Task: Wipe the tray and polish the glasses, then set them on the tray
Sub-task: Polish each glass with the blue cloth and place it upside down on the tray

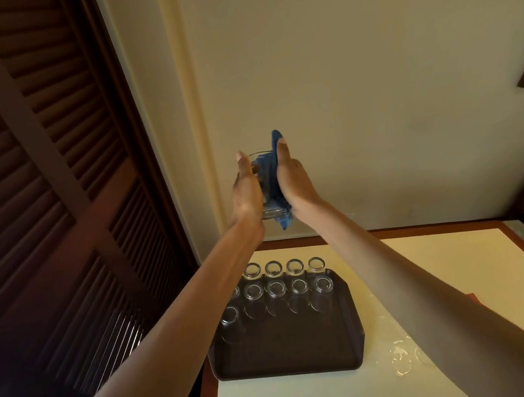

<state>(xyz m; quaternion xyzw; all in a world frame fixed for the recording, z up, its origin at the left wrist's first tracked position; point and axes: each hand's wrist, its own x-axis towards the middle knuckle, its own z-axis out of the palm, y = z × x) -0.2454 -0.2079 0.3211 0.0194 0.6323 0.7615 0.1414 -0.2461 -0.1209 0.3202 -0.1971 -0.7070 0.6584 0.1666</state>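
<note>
Forearms (185, 335) raised, left hand (246, 190) grips a glass (270, 212) high, probably to spot smears; right hand (293, 177) clasps blue cloth (272, 177) against it.

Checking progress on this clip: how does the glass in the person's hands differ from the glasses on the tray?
The held glass is up in the air, gripped by the left hand; the tray glasses stand in rows on the dark tray. The held glass has a blue cloth pressed against it by the right hand; the tray glasses touch no cloth. Both are clear, colourless glass.
</note>
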